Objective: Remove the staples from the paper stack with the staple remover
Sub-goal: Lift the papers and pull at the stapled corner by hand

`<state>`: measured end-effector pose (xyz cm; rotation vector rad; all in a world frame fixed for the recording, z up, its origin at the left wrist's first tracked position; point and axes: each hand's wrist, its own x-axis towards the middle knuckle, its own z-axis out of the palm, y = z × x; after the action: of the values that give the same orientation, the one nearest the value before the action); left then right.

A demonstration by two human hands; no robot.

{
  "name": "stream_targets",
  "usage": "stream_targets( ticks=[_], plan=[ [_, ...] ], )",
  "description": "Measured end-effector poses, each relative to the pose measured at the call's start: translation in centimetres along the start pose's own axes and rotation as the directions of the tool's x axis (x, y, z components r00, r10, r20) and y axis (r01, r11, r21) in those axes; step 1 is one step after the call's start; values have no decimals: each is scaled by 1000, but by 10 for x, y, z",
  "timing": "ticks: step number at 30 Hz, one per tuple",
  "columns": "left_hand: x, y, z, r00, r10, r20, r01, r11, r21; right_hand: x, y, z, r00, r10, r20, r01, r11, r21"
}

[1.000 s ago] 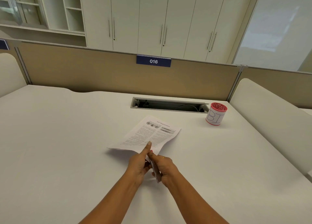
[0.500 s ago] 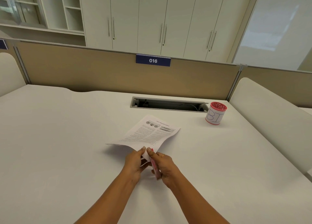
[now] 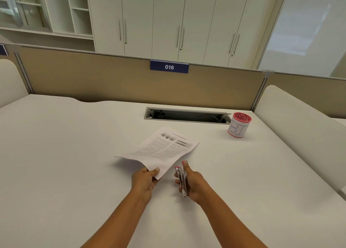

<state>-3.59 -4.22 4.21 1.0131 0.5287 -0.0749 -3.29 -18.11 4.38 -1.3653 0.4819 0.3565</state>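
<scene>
A printed paper stack (image 3: pixel 161 148) lies on the white desk (image 3: pixel 65 154), its near corner lifted off the surface. My left hand (image 3: pixel 144 180) pinches that near corner between thumb and fingers. To the right, my right hand (image 3: pixel 192 184) grips a slim metal staple remover (image 3: pixel 182 180) with a pink tip, thumb laid along its top. The tool stands clear of the paper, a short gap to the right of the held corner. No staple is visible at this size.
A pink-rimmed cup (image 3: pixel 238 127) marked with letters stands at the back right. An open cable slot (image 3: pixel 187 115) runs along the desk's rear. A tan partition (image 3: pixel 112 83) with a 016 sign closes the far side; a white divider (image 3: pixel 299 131) borders the right.
My right hand has drawn the staple remover away from the paper corner to the right. My left hand still holds the corner, and the hands now sit apart.
</scene>
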Motion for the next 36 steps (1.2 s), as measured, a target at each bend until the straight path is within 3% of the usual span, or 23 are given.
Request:
stream_targets(
  ticks=[2, 5, 8, 12, 14, 17, 21, 29, 34, 36],
  plan=[
    [0, 0, -2, 1000, 10, -23, -10, 1000, 20, 2, -6, -6, 999, -18, -38, 15, 997, -80],
    [1, -1, -6, 997, 26, -76, -23, 999, 47, 5, -13, -15, 985, -139, -98, 91, 918, -385],
    [1, 0, -8, 995, 34, -98, -27, 997, 76, 15, -16, -27, 936, -325, -136, 162, 741, -652],
    [3, 0, -11, 993, 41, -113, -32, 996, 81, 21, -17, -42, 897, -407, -175, 63, 509, -859],
    [4, -1, -12, 992, 39, -118, -30, 997, 74, 20, -17, -47, 891, -415, -185, 23, 448, -894],
    [5, -2, -12, 990, 34, -134, -25, 997, 71, 22, -16, -52, 884, -411, -222, 5, 484, -875],
    [5, -1, -11, 992, 23, -126, -14, 998, 68, 26, -13, -59, 871, -441, -215, -11, 420, -908],
    [1, 3, -11, 990, 27, -137, -18, 998, 67, 34, -10, -64, 848, -479, -226, -5, 419, -908],
    [-2, 12, -8, 990, 74, -120, -65, 995, 82, 33, -6, -54, 784, -615, -79, 222, 397, -891],
    [-4, 16, -5, 992, 79, -97, -73, 995, 65, 32, -6, -46, 787, -617, 27, 295, 337, -894]
  ],
)
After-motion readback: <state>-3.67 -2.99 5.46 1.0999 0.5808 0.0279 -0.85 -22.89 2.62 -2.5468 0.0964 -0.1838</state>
